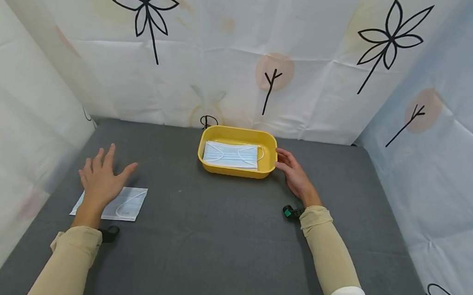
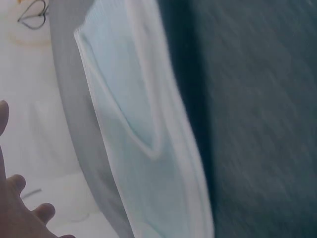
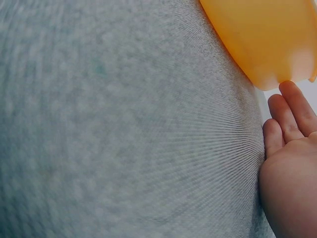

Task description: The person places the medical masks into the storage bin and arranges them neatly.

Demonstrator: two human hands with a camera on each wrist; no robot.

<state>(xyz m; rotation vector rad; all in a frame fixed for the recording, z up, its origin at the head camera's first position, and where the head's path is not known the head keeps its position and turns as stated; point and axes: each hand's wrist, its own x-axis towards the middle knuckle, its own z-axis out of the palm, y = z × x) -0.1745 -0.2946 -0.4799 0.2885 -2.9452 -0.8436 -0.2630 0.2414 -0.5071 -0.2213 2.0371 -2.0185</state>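
A flat light-blue face mask (image 1: pixel 127 206) with white ear loops lies on the grey table at the left. My left hand (image 1: pixel 102 181) hovers over it with fingers spread, hiding part of it; the left wrist view shows the mask's edge and loop (image 2: pixel 153 144) up close. At the back of the table sits a shallow yellow tray (image 1: pixel 234 171) with face masks (image 1: pixel 230 155) lying in it. My right hand (image 1: pixel 294 175) is at the tray's right end, fingers extended and fingertips (image 3: pixel 287 88) right at its outer wall.
The grey tabletop (image 1: pixel 203 247) runs between both arms. White curtains with leaf and tree drawings (image 1: pixel 224 86) stand behind the table and along both sides. A dark band with a small camera is on each wrist.
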